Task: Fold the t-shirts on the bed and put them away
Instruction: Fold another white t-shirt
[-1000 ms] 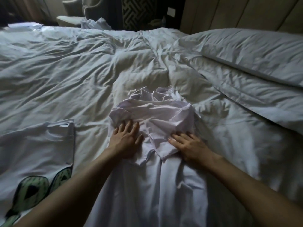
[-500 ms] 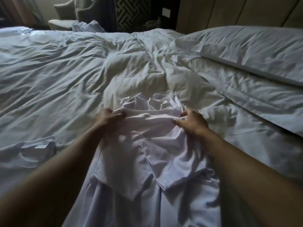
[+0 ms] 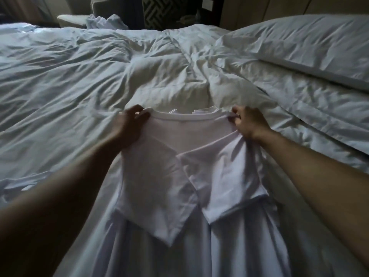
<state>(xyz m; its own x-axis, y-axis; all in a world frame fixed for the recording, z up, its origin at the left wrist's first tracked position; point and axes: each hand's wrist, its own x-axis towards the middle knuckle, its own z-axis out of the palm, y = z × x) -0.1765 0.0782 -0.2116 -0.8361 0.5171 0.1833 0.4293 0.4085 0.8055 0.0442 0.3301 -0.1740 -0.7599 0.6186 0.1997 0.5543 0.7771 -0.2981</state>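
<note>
A plain white t-shirt lies lengthwise on the bed in front of me, collar away from me, both sleeves folded in across its back. My left hand pinches the left shoulder at the collar line. My right hand grips the right shoulder with bunched cloth in its fingers. The shoulder edge is pulled taut between the two hands and raised a little off the duvet. A second white garment lies at the left edge, mostly hidden by my left forearm.
The rumpled white duvet covers the bed. Two pillows are stacked at the right. An armchair with loose white cloth on it stands beyond the far edge, beside a dark patterned panel.
Both hands moved from pressing on the bunched upper shirt to its shoulders and pulled it up and straight. The crumpled collar area is now taut. The view shifted right, hiding the printed shirt.
</note>
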